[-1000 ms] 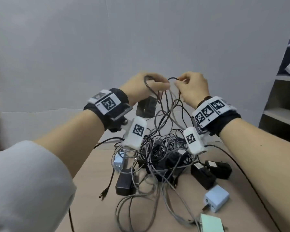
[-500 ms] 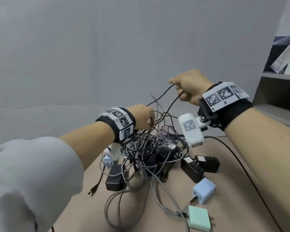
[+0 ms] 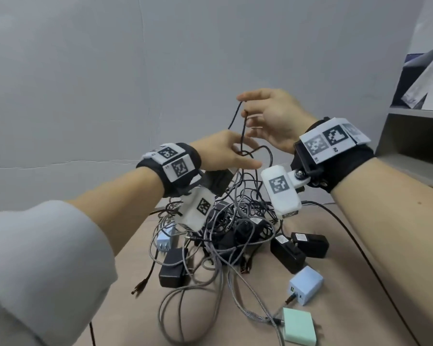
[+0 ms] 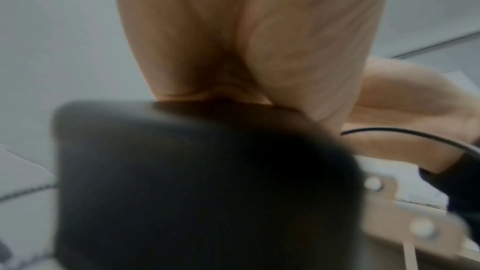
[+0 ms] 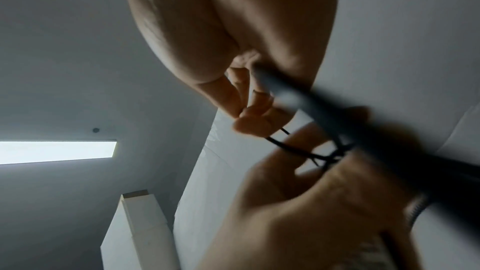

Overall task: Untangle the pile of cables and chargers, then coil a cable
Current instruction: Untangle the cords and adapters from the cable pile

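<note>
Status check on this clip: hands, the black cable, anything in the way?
Right hand pinches the black cable up high. Left hand holds its lower loops. Cable runs down into the tangled pile; chargers snarled in it.

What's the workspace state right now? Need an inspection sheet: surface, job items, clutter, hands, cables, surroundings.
Surface: tan table, partly covered.
Job's things: tangled pile of cables and chargers, not yet sorted; no coil made.
Clutter: black adapters, blue charger, green charger around the pile.
Hands: right hand pinches the thin black cable above the pile; left hand holds it lower, at a crossing.
Cables: grey braided cable runs to the green charger; a black lead crosses the table's right side.
Surroundings: grey wall; shelf at right.
</note>
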`<state>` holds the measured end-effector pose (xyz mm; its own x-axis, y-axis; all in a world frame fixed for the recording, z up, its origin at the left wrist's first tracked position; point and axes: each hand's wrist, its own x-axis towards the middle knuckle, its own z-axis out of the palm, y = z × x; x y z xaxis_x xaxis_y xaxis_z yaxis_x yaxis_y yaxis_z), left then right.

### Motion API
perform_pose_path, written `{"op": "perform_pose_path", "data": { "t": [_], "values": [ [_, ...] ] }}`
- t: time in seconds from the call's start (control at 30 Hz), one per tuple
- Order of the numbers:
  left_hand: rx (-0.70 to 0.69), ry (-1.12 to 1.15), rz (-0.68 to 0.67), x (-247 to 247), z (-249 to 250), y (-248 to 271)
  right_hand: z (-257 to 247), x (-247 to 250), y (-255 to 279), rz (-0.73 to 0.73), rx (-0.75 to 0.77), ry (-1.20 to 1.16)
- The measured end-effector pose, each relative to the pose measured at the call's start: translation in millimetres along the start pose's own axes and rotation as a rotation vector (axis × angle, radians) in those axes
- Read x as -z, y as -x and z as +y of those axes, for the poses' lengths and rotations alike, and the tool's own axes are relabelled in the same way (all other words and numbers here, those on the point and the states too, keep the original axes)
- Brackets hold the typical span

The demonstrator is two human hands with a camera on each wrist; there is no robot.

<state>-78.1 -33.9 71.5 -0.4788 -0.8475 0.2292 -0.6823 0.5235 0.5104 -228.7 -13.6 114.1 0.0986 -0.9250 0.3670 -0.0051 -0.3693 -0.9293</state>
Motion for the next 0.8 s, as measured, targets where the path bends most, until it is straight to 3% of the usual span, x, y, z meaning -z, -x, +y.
{"op": "perform_pose_path", "data": {
  "t": [0.1,0.23,0.33,0.47,0.6,0.8],
  "values": [
    [0.006,-0.093,-0.018,-11.3,0.8,-8.9,-9.1,-0.4,3.4,-0.033,0.063,-0.007],
    [0.098,-0.113,0.132,-4.6,-14.5,-11.7,-4.6,10.0,3.7,0.079,0.059,-0.022],
    [0.174,0.079,0.311,15.2,-32.5,-11.2,20.5,18.2,1.7,0.147,-0.079,0.072],
    [0.158,0.388,0.486,36.2,-42.8,-12.8,62.9,12.8,3.2,-0.055,-0.238,0.277],
    [0.059,0.642,0.48,43.9,-25.2,-7.1,87.8,-20.5,-1.6,-0.185,-0.218,0.329],
    [-0.067,0.958,0.467,68.6,1.9,6.6,108.6,-53.5,-4.0,-0.24,-0.209,0.329]
  ]
}}
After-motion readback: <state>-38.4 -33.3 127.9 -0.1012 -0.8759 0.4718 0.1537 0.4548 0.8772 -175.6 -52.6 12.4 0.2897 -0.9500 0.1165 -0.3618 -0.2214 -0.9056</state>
